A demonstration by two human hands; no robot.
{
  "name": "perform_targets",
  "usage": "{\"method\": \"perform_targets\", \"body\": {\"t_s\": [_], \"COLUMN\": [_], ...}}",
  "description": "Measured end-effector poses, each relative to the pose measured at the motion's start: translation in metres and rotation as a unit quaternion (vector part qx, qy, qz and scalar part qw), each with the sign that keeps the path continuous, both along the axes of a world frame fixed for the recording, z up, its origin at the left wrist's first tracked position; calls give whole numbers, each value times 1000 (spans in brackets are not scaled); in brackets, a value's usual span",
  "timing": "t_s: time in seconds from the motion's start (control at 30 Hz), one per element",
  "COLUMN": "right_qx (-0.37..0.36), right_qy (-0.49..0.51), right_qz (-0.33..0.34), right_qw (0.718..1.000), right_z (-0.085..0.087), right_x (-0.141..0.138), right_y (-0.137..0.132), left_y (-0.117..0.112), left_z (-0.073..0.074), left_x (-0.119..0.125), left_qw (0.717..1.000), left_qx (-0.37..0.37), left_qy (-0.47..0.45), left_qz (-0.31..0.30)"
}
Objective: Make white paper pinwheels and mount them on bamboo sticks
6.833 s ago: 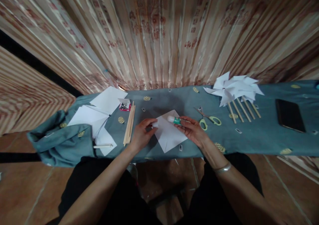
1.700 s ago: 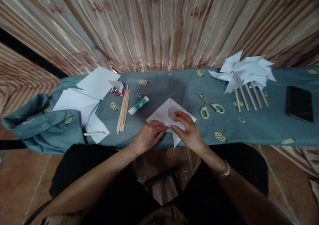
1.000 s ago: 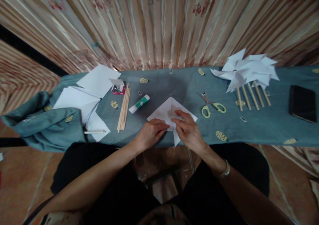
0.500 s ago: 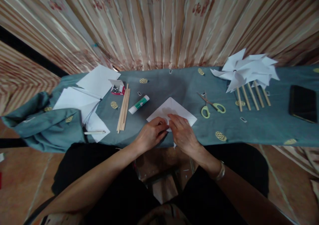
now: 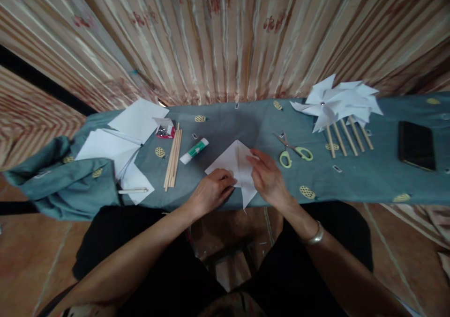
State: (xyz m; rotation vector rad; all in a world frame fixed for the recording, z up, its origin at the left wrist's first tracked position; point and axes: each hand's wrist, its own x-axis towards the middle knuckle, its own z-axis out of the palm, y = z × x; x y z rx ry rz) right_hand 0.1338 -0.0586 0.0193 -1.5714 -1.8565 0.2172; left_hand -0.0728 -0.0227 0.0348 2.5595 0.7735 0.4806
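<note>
A white paper square [image 5: 235,163] lies cornerwise on the teal cloth [image 5: 246,125] in front of me. My left hand [image 5: 212,192] presses its fingertips down on the paper's middle. My right hand [image 5: 267,179] grips the paper's right flap, pulled in over the middle. A green and white glue stick [image 5: 194,150] lies to the left of the paper, beside a bundle of wooden sticks [image 5: 173,161].
Green-handled scissors [image 5: 294,151] lie right of the paper. Finished white pinwheels on sticks [image 5: 336,104] rest at the back right, a black phone [image 5: 416,145] further right. Loose white sheets [image 5: 116,148] and a small red box of pins [image 5: 165,129] sit at the left.
The glue stick left my right hand and now lies on the cloth. Since half a second ago my right hand has drawn the right corner inward over the paper's middle.
</note>
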Motion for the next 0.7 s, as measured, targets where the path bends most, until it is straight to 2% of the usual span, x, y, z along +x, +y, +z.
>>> {"method": "perform_targets", "body": {"t_s": [0.13, 0.3, 0.4, 0.5, 0.57, 0.7], "right_qx": [-9, -67, -135, -188, -198, -198], "right_qy": [8, 54, 129, 202, 217, 182], "right_qz": [-39, -70, -108, -104, -98, -111], "right_qw": [999, 994, 976, 956, 951, 957], "right_z": [3, 11, 13, 12, 12, 17], "right_x": [15, 25, 33, 39, 40, 37], "right_y": [8, 8, 3, -3, -6, -13], "left_y": [2, 10, 18, 23, 20, 2], "left_z": [0, 7, 11, 13, 15, 17], "left_x": [-1, -6, -10, -12, -11, -4], "left_qw": [1000, 996, 993, 991, 990, 989], "left_qx": [25, 68, 101, 122, 138, 142], "left_qy": [14, 39, 49, 39, 25, 2], "left_qz": [-12, -29, -26, -25, -26, -51]}}
